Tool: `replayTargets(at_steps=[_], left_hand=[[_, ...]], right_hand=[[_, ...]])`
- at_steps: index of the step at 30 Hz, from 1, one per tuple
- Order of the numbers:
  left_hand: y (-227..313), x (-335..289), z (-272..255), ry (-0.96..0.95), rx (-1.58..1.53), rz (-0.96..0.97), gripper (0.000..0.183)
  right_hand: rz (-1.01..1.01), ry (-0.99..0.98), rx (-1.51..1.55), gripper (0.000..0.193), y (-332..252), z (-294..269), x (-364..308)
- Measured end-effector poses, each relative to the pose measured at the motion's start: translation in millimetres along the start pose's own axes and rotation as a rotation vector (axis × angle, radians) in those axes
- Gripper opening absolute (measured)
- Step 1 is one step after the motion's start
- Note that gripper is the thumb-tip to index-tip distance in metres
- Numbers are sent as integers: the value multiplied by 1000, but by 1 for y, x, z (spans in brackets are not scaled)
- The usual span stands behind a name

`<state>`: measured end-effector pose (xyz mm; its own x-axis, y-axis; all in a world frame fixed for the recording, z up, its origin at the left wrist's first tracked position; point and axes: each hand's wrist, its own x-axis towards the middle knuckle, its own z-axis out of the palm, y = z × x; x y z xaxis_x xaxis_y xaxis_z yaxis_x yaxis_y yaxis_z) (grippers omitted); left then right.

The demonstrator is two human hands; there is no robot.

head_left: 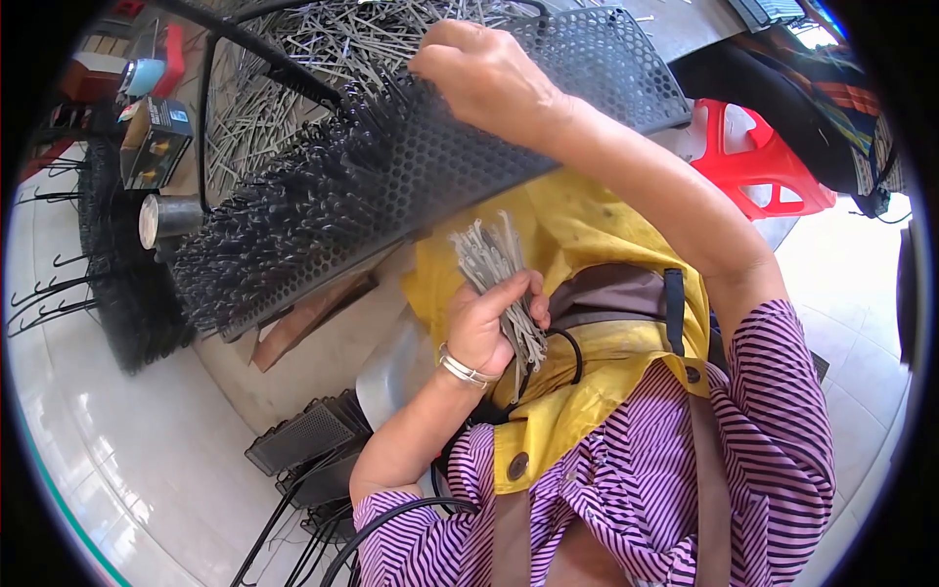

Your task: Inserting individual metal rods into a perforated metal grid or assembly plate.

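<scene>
My left hand (481,331) is wrapped round a bundle of thin grey metal strips (486,256), some with small holes at their ends. The bundle leans upright in front of my yellow apron (587,210). Farther off, my right hand (494,83) hovers over a black perforated rack (611,73), its fingers pinched together. Whatever it may hold is hidden. Many glossy black pieces (293,215) stand packed in the rack's holes on the left and middle. The rack's right end shows bare holes. Behind it lies a loose heap of similar metal strips (377,39).
Black metal bars (207,127) rise beside the heap. A metal cylinder (168,221) and a dark box (156,143) are at the left. Black mesh racks (311,435) stand at lower left, a red plastic stool (763,166) at right. Another person's dark clothing (773,108) shows beyond the stool.
</scene>
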<state>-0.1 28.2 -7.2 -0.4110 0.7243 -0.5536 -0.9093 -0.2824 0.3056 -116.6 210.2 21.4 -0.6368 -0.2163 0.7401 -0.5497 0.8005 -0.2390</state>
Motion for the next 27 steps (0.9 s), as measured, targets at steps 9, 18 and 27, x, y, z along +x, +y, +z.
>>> replayTargets(at_steps=[9,18,27], left_hand=[[-1,1,-3,9,-12,11,12],[-1,2,-3,-11,-42,-8,12],[2,1,-3,-42,-19,-17,11]], right_hand=[[-2,144,-97,14,-16,-4,-7],[380,45,-45,11,-24,17,-5],[328,94,-99,7,-33,0,20]])
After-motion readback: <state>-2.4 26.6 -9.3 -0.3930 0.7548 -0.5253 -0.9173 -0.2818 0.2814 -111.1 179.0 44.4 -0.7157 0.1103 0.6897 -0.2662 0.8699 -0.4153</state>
